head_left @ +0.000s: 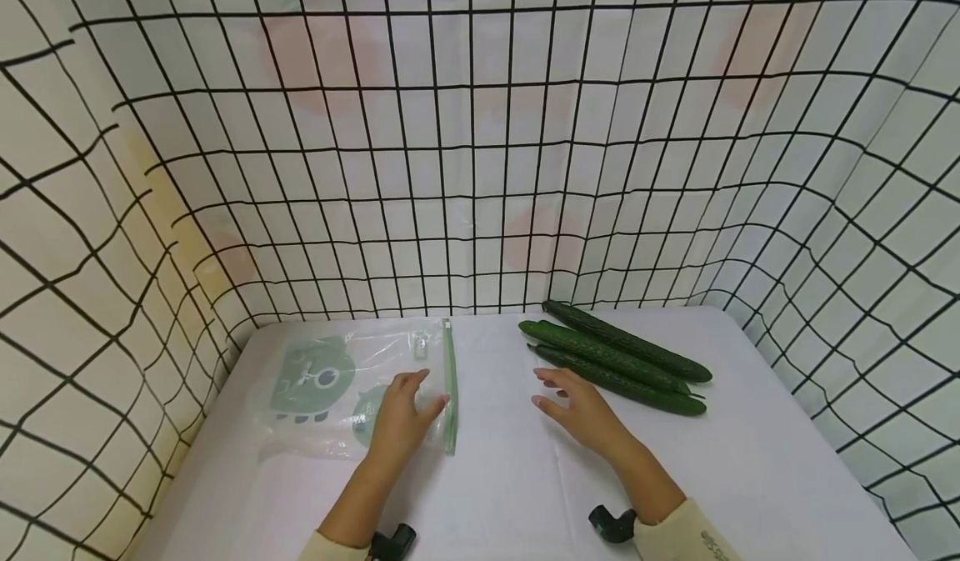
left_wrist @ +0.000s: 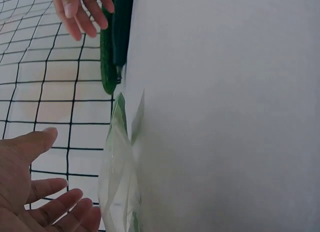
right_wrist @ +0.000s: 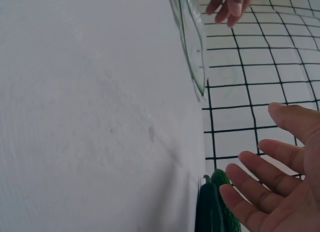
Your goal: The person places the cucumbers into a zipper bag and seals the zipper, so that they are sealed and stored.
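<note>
- Head view: a person's two bare hands reach in from the bottom edge above a white-covered bench (head_left: 495, 503).
- The left hand (head_left: 401, 419), just left of centre in the lower half of the frame, is over the right part of a clear plastic bag (head_left: 390, 348); its thumb and fingers are apart, with nothing held.
- The bag lies flat in the lower left of the frame, printed with pale green cartoon shapes, a green strip (head_left: 450, 386) running down its right edge.
- The right hand (head_left: 581, 411), right of centre in the lower half, has its thumb and fingers apart and gently bent, also holding nothing.
- Just above and to the right of it, long dark green cucumbers (head_left: 630, 343), at least three, lie side by side, slanting down towards the right.
- Cream sleeves (head_left: 682, 536) and small black devices (head_left: 615, 525) at the wrists show along the bottom edge.
- A black grid (head_left: 472, 87) with white behind it fills the upper frame and both sides.
</note>
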`<move>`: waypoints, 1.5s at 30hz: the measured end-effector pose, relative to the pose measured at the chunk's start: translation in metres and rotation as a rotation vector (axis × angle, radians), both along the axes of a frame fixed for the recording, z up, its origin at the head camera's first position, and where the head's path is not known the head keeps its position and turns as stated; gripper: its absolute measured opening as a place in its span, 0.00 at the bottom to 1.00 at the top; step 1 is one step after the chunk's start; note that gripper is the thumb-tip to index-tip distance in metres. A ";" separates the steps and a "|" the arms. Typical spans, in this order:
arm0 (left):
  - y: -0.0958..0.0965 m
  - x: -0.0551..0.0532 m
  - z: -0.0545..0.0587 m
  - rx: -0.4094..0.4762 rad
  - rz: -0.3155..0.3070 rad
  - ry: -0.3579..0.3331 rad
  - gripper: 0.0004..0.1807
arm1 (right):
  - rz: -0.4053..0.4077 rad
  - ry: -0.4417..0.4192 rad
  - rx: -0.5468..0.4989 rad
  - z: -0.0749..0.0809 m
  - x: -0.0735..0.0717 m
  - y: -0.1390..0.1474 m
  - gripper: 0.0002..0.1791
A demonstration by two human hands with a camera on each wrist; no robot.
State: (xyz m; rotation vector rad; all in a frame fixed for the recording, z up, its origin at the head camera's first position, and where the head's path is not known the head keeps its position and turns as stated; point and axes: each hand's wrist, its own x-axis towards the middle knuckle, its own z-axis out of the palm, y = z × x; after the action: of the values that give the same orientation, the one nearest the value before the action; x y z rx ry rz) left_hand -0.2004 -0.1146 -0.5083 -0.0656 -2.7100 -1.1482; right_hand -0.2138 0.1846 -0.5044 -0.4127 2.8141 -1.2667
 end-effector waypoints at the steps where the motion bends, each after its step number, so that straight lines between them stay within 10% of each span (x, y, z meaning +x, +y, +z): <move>1: 0.001 -0.001 -0.001 -0.004 -0.002 0.006 0.31 | 0.004 0.002 -0.001 0.000 0.000 -0.001 0.31; 31: 0.013 -0.012 -0.011 -0.171 0.004 -0.123 0.22 | 0.073 -0.047 -0.031 -0.011 0.000 -0.028 0.25; 45: 0.009 -0.010 -0.010 -0.019 -0.002 -0.163 0.08 | 0.129 -0.074 -0.089 -0.012 0.002 -0.041 0.24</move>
State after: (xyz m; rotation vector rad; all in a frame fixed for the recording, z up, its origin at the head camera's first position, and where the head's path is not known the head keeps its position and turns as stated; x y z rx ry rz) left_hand -0.2100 -0.1060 -0.5182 0.0233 -2.8629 -1.1770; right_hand -0.2121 0.1440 -0.5162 -0.5292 2.6314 -1.3540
